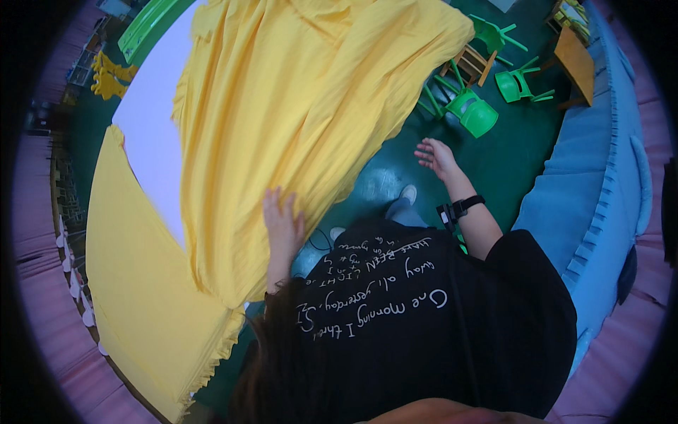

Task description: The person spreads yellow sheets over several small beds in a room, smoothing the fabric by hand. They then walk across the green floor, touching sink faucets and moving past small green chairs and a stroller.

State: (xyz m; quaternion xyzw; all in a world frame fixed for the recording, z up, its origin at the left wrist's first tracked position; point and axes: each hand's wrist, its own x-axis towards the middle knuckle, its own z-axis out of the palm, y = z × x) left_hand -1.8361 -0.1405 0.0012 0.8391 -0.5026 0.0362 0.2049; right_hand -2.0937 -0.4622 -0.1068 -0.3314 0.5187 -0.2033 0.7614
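Note:
A large yellow cloth (304,92) lies loose and creased over a white tabletop (152,120), which shows bare on its left side. Against the near part of this cloth is my left hand (284,220), its fingers spread; whether it touches the fabric I cannot tell. My right hand (436,157) hangs in the air over the green floor, fingers apart and holding nothing. A black strap with a small device (459,210) sits on my right forearm. Further left and nearer, more yellow fabric (138,283) is stretched smooth, with a gathered, ruffled edge.
Green children's chairs (474,113) stand at the far right by a wooden table (573,65). A long blue cloth-covered piece (565,205) runs along the right. Far left are a green plastic piece (145,32) and a yellow figure (109,76). Pink curtains (39,233) hang around the room.

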